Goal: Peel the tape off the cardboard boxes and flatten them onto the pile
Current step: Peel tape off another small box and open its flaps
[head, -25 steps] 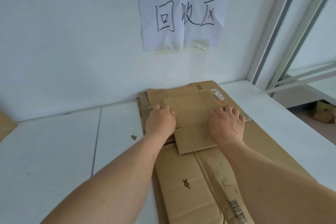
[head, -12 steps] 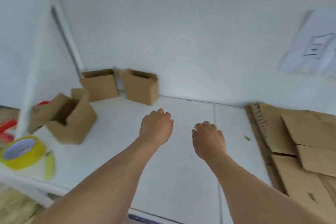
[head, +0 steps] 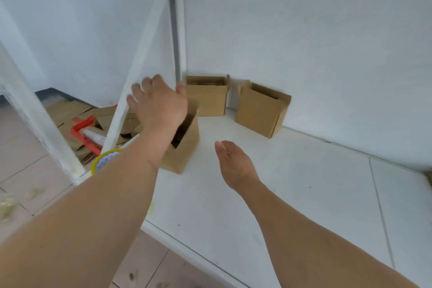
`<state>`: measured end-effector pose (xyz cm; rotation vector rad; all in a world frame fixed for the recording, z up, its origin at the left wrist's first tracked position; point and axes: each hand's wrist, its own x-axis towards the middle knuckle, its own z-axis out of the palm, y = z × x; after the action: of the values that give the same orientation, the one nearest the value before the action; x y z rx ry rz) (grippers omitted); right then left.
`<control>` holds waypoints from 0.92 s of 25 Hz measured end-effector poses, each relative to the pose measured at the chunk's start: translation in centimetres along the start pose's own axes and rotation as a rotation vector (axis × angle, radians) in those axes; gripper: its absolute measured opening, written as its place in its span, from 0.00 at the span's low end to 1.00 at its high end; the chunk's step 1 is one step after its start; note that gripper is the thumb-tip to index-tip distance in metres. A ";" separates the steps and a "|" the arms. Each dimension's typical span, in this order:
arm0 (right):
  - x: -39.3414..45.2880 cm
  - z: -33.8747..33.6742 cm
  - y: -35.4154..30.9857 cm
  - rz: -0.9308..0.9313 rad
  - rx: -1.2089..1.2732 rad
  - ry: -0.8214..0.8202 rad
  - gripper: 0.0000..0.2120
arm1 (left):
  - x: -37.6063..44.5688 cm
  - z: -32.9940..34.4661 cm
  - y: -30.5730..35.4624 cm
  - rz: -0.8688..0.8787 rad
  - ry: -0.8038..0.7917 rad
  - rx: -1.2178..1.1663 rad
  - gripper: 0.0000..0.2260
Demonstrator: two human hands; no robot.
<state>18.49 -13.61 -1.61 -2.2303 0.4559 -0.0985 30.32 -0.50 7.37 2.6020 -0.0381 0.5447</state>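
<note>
Three open boxes (head: pixel 261 110) stand there, your spread left hand (head: pixel 159 105) hiding the nearest's inside, right hand (head: pixel 233 161) relaxed, empty.

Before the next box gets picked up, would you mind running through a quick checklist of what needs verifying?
1. Left hand free, fingers spread: ok.
2. Right hand free and open: ok.
3. Nearest box under the left hand, not yet gripped: ok.
4. Nearest box's top open: ok; tape on it: cannot tell.
5. Two more boxes wait by the wall, left one and right one: ok.
6. White table bare between the hands: ok.
</note>
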 end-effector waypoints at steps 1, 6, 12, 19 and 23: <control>0.1 0.8 -0.9 -0.003 0.079 -0.056 0.26 | 0.9 0.1 -0.8 -0.213 -0.176 -0.102 0.30; 0.4 3.1 -1.5 0.090 0.368 -0.229 0.39 | -2.1 2.7 -4.0 -0.621 -0.667 -0.614 0.30; -3.8 -2.3 4.0 0.165 0.435 -0.015 0.43 | -11.3 4.2 0.2 -0.503 -0.851 -0.792 0.21; -14.1 -9.0 10.6 0.196 0.474 0.277 0.23 | -22.9 5.0 6.8 -0.557 -1.034 -0.963 0.20; -17.6 -11.5 13.1 0.177 0.314 0.383 0.20 | -27.9 5.9 8.9 -0.359 -0.959 -0.841 0.25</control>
<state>-4.27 -23.41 -2.66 -1.8538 0.7858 -0.4756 5.69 -12.97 -4.13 1.7406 -0.0851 -0.7263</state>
